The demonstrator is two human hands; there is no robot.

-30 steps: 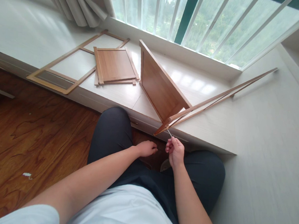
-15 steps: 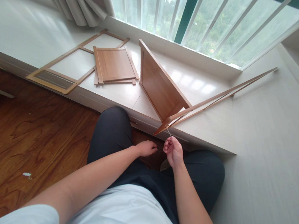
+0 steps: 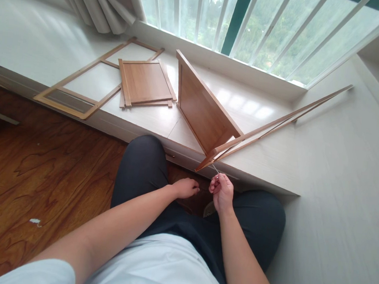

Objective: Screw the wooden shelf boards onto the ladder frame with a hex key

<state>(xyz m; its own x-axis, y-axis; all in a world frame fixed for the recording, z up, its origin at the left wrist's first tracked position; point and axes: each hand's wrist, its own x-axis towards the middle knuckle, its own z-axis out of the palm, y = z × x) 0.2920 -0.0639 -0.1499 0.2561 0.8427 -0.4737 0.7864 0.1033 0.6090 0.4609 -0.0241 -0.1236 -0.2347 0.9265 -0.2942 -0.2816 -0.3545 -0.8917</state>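
Note:
My right hand [image 3: 221,191] is closed around a thin metal rod that looks like a hex key [image 3: 215,167]. The rod's far tip meets the near end of a slim wooden frame [image 3: 270,126], which stands on edge and slants away to the right. Joined to that frame's near end is a brown wooden panel [image 3: 206,103], tilted on its long edge. My left hand [image 3: 187,188] hovers between my knees, just left of the right hand and apart from the wood. Its fingers are curled in, and whatever they may hold is hidden.
Smaller wooden panels [image 3: 147,83] lie stacked on the white window ledge [image 3: 158,120], partly over an open ladder-like wooden frame [image 3: 72,78] that juts past the ledge's front edge. A curtain [image 3: 98,1] hangs behind. A white scrap [image 3: 35,221] lies on the wooden floor [image 3: 74,167].
My right hand has shifted very slightly to the right, its fingers turning a little around the rod. The left hand, the panel and the frames stay where they were.

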